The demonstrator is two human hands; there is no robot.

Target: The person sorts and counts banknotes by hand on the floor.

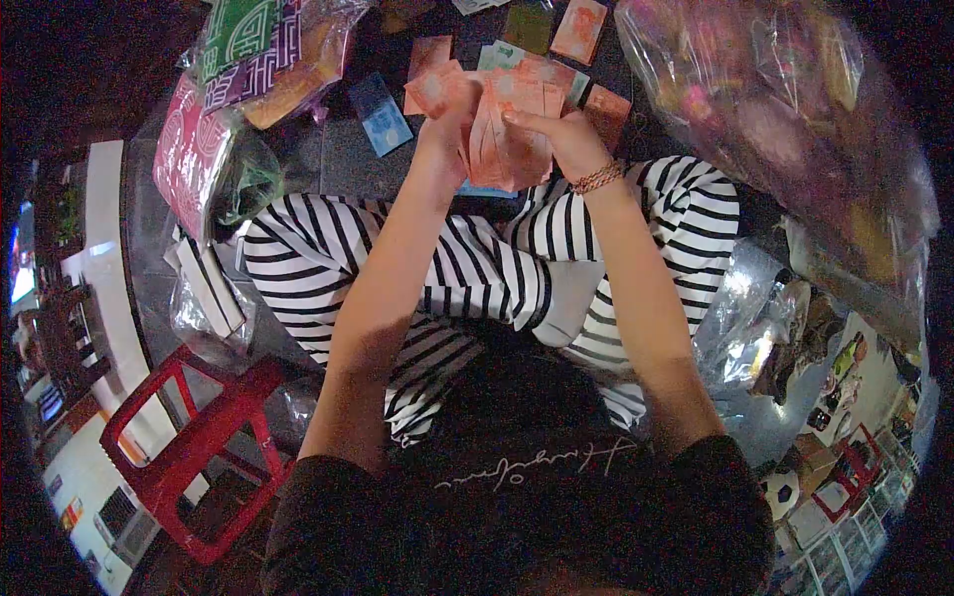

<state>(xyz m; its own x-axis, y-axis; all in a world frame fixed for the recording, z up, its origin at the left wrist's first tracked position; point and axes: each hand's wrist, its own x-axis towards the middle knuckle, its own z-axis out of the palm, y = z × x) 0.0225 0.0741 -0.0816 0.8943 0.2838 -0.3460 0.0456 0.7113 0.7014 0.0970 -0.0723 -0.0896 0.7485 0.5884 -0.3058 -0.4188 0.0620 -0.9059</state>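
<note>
A fan of orange-red banknotes (517, 124) is spread between my two hands above the crossed legs. My left hand (447, 129) is closed on the left side of the fan, its fingers mostly hidden by the notes. On the right, my right hand (574, 141) pinches the notes, the thumb lying across their face; a beaded bracelet (599, 178) circles that wrist. Around them on the dark floor lie a blue banknote (381, 114), an orange banknote (579, 32) and an olive-coloured note (529, 28). Another blue note (487, 189) shows partly beneath the fan.
Plastic-wrapped packs with green, purple and pink patterns (253, 60) lie at the upper left. A large clear plastic bag (785, 109) with colourful contents fills the upper right. A red stool (199, 447) stands at the lower left, and a football (781, 494) sits at the lower right.
</note>
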